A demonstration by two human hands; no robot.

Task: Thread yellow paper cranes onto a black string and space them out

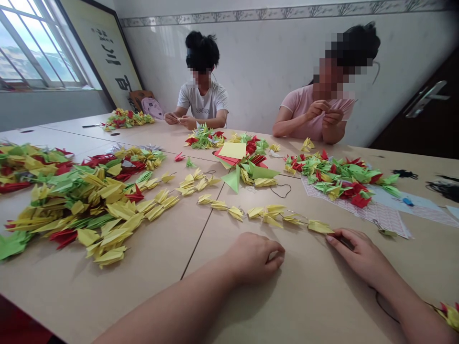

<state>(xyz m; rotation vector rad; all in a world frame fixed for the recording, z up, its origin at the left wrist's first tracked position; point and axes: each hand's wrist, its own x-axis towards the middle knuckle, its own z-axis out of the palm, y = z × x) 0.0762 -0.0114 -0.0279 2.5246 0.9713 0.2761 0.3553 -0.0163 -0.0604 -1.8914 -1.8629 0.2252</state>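
A string of yellow folded-paper cranes (272,215) lies across the table in front of me. My right hand (358,253) pinches its right end, thumb and forefinger closed at the tip of the last yellow crane (319,226). To the left, my left hand (256,258) rests on the tabletop below the string, apart from it. Its fingers are curled in, and nothing shows between them. A dark cord (380,306) runs beneath my right forearm towards more paper cranes (450,315) at the right edge.
Piles of yellow, green and red cranes (82,200) cover the left side. Square paper sheets (233,150) lie mid-table, beside another crane pile (344,174) on patterned paper. Black cords (444,188) lie at right. Two people (202,100) sit opposite, hands raised in handwork.
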